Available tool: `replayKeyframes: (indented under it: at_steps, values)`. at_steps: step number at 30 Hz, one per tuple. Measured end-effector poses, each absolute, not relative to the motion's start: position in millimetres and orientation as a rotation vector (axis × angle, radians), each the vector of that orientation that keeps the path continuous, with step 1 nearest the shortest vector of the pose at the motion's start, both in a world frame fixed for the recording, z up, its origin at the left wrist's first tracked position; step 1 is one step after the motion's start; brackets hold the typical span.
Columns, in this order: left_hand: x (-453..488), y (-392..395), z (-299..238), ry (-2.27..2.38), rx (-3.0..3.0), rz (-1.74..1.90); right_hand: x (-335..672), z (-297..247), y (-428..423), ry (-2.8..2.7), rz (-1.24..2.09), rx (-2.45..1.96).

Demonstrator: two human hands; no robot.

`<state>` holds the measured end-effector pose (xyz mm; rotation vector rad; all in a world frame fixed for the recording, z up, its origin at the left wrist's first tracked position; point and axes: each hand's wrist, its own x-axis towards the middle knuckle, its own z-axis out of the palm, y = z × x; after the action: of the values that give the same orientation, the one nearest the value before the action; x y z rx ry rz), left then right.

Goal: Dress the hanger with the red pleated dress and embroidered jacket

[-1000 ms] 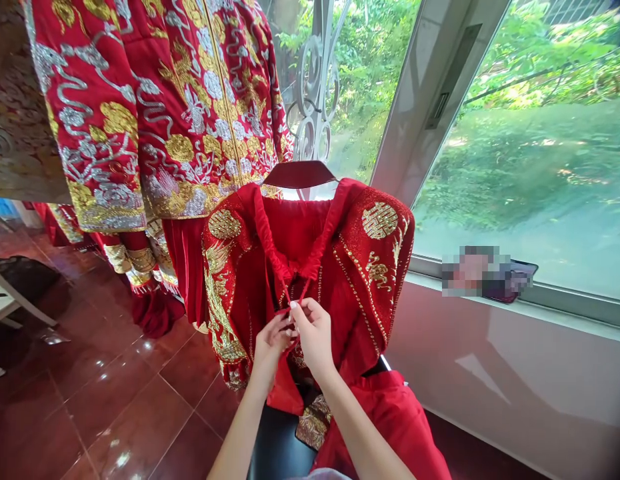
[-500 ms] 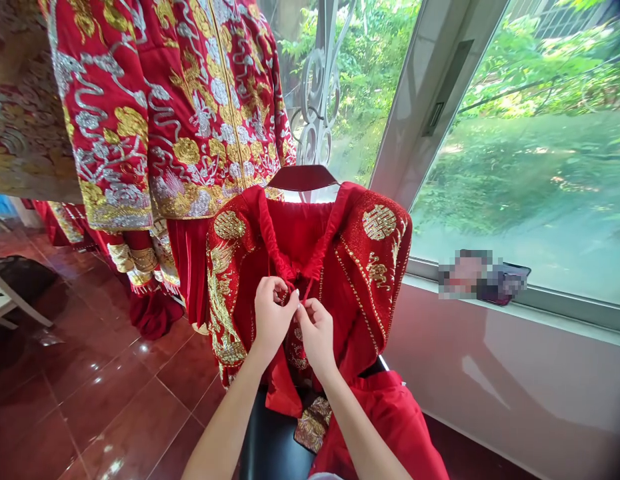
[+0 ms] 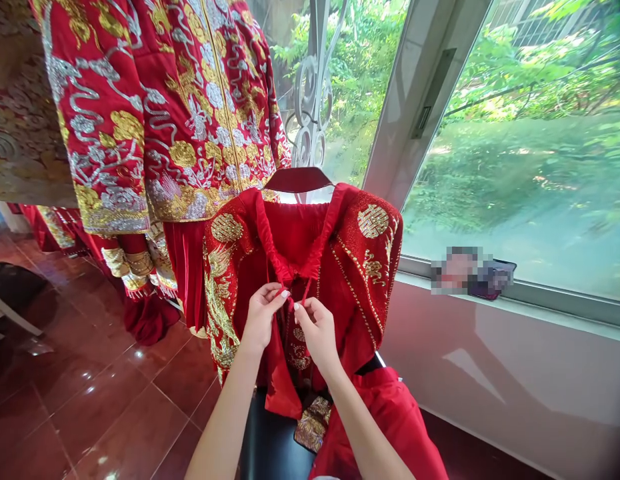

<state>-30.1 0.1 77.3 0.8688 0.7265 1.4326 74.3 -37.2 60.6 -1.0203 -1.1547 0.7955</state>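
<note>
A red garment with gold embroidery [image 3: 373,267] hangs on a dark hanger [image 3: 299,178] in front of me. Its neckline is gathered, and thin red cords come down from the front of it. My left hand [image 3: 263,313] pinches one red cord [image 3: 283,287] between thumb and forefinger. Close beside it, my right hand [image 3: 317,328] pinches the other red cord [image 3: 307,288]. Between the fingertips the cords come close together; whether they are knotted there I cannot tell. A strip of red cloth [image 3: 283,393] hangs below my left hand.
Under my arms are a black seat-like surface [image 3: 270,440], a brown-gold patterned piece [image 3: 314,423] and bunched red fabric [image 3: 390,427]. A larger embroidered red jacket [image 3: 190,127] hangs behind at left. At right, a phone-like object [image 3: 493,280] lies on the window sill [image 3: 540,308].
My hands have drawn slightly apart, the left moving left and down with its cord. The view has shifted a little to the right.
</note>
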Motion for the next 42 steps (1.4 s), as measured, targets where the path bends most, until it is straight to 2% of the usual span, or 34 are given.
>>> replayKeyframes:
  at_steps: [5, 10, 13, 15, 19, 22, 24, 27, 29, 34, 38, 42]
  values:
    - [-37.7, 6.4, 67.4, 0.491, 0.259, 1.317, 74.0, 61.3, -37.7, -1.177, 0.784, -1.038]
    - [-59.7, -4.7, 61.5, 0.113, 0.111, 1.419, 81.1, 65.5, -40.4, -1.217, 0.816, -1.025]
    - [-86.6, -13.6, 50.8, 0.058, 0.296, 1.531, 88.6, 68.0, -42.9, -1.223, 0.812, -1.038]
    - [-102.9, -16.9, 45.5, 0.340, 0.560, 1.558, 92.9, 69.0, -43.0, -1.227, 0.812, -1.046]
    - [-110.0, -24.1, 58.4, 1.117, 1.320, 1.173, 97.5, 72.5, -40.6, -1.296, 0.833, -1.067]
    - [-96.2, -31.8, 87.8, 1.272, 1.673, 0.911, 100.0, 78.4, -41.1, -1.373, 0.808, -1.091]
    - [-85.4, -35.2, 109.1, 1.334, 1.780, 0.939, 102.4, 84.0, -43.5, -1.417, 0.779, -1.090]
    - [-69.6, -36.0, 132.0, 1.533, 1.974, 1.166, 106.2, 94.0, -48.2, -1.499, 0.731, -1.071]
    - [-56.8, -34.1, 138.0, 1.453, 2.085, 1.208, 108.4, 101.5, -50.1, -1.578, 0.691, -1.050]
    - [-25.8, -21.7, 130.1, 0.834, 1.850, 0.915, 119.3, 121.8, -49.1, -1.811, 0.434, -1.032]
    - [-25.8, -10.5, 138.6, 0.821, 1.975, 0.894, 136.0, 144.3, -47.7, -1.941, 0.177, -1.147]
    - [-47.9, -9.4, 185.9, 0.855, 2.328, 0.839, 154.6, 181.5, -48.9, -2.010, 0.124, -1.162]
